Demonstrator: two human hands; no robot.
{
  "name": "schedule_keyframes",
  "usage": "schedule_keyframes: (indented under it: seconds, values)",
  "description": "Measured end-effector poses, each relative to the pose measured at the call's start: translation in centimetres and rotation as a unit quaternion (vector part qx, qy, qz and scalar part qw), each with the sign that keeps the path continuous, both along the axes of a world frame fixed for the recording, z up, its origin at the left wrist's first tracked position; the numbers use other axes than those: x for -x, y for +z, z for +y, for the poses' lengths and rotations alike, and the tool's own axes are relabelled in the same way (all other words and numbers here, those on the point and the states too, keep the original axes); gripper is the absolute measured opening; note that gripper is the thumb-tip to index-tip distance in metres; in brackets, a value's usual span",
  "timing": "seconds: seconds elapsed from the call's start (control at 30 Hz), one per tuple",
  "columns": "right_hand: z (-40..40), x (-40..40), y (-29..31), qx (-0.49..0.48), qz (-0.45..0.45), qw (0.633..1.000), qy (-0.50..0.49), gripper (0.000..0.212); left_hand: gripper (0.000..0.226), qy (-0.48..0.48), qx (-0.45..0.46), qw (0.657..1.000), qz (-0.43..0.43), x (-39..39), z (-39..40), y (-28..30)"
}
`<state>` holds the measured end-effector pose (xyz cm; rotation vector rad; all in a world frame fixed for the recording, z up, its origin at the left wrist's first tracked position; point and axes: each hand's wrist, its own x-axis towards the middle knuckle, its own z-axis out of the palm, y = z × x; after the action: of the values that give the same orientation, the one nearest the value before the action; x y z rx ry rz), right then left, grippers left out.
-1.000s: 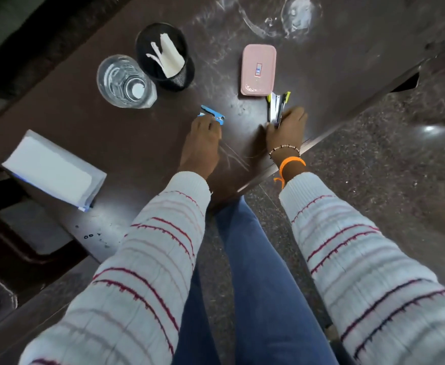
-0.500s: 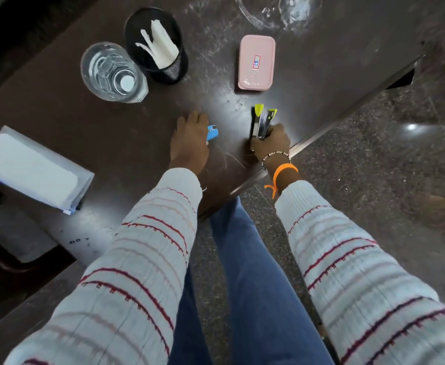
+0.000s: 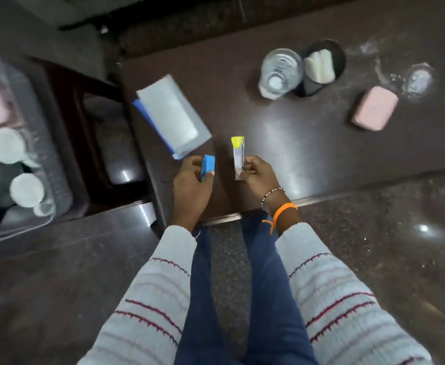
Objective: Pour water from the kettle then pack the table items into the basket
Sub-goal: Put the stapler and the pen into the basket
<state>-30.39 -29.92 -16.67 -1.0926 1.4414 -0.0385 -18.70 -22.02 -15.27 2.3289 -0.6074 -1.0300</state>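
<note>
A small blue stapler (image 3: 207, 166) is being pinched by the left hand (image 3: 189, 185) & a yellow-tipped stapler (image 3: 237, 156) gripped by the right hand (image 3: 259, 177), prob. for packing into the clear basket (image 3: 50, 164).

Dark bench (image 3: 308, 143) shows a glossy, scuffed, wood-look top. The tumbler (image 3: 280, 72) is clear glass, the pink case (image 3: 375, 108) smooth matt plastic, the basket (image 3: 44, 164) translucent plastic. Knitted ribbed sleeves (image 3: 147, 299), speckled polished stone floor (image 3: 387, 246) catching the light.
</note>
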Motion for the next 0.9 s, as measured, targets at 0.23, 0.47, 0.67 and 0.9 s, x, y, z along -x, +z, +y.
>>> schedule_keyframes:
  seconds: [0.23, 0.47, 0.67, 0.9]
  values:
    - [4.4, -13.0, 4.9, 0.016, -0.09, 0.993, 0.074, 0.028, 0.037, 0.214, 0.076, 0.974, -0.012, -11.8, 6.8, 5.9]
    - [5.9, -25.4, 8.2, 0.118, -0.114, 0.962, 0.218, 0.025, 0.032, 0.265, 0.132, 0.953, -0.06, -21.9, 11.5, 8.5]
    - [5.2, -35.1, 9.5, 0.216, -0.081, 0.915, 0.332, 0.017, 0.037, 0.273, 0.138, 0.952, -0.015, -25.5, 13.9, 8.2]
    - [5.7, -46.1, 10.4, 0.326, 0.006, 0.782, 0.531, 0.039, 0.029, 0.32, 0.117, 0.939, 0.047, -26.5, 15.0, 6.6]
